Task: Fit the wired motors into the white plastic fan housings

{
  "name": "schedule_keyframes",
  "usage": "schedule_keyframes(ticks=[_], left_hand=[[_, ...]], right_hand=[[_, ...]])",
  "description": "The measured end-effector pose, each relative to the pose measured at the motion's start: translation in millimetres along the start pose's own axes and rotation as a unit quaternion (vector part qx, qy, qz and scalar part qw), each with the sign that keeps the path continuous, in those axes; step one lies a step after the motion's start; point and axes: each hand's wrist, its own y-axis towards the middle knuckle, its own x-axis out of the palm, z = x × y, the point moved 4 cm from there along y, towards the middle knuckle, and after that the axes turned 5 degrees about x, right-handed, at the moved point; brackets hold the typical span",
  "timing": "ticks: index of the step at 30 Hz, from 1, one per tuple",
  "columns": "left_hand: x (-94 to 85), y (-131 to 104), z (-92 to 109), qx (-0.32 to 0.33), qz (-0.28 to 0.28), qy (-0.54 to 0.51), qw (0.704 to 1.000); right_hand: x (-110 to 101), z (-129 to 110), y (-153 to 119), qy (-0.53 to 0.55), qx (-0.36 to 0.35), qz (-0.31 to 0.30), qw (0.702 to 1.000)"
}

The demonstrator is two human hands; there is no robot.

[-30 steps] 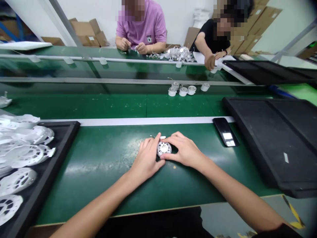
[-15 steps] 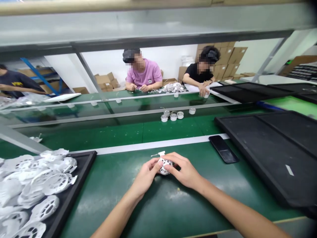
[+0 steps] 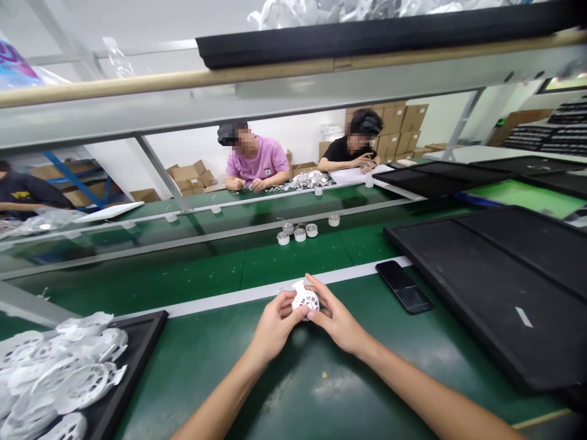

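Both my hands hold one small round white plastic part (image 3: 304, 299), slotted like a vent, with a short tab standing up at its far side. My left hand (image 3: 276, 324) grips its left edge, thumb on the near face and fingers curled behind. On the right edge, my right hand (image 3: 335, 319) closes round it with the thumb near the other thumb and the index finger stretched along the side. The part is held just above the green work surface (image 3: 229, 391). Its underside is hidden by my fingers.
At left, a black tray (image 3: 137, 360) bears a heap of white slotted parts (image 3: 68, 373). A phone (image 3: 403, 286) lies beside large black trays (image 3: 495, 293) at right. Several small round white units (image 3: 299, 234) stand on the green belt (image 3: 183, 263). Two people (image 3: 259, 160) (image 3: 353, 146) sit across.
The white part has been turned in my hands, so its tab now points up and away. The view has tilted upward, showing a shelf tray above. The far right person's hand has left a round unit.
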Motion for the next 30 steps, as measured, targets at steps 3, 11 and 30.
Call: schedule_keyframes(ticks=[3,11,30], left_hand=[[-60.6,30.4,-2.4,0.003,0.09,0.303,0.949],[-219.9,44.6,-5.4,-0.012,0.162,0.542,0.825],[-161.1,264.9,-55.3,-0.051,-0.041,0.585,0.808]], right_hand=[[-9.2,10.5,10.1,-0.151,-0.024,0.039,0.988],[-51.4,13.7,164.9,-0.432,-0.05,0.105,0.894],[-129.0,45.1,278.2,-0.589,0.075,0.187,0.783]])
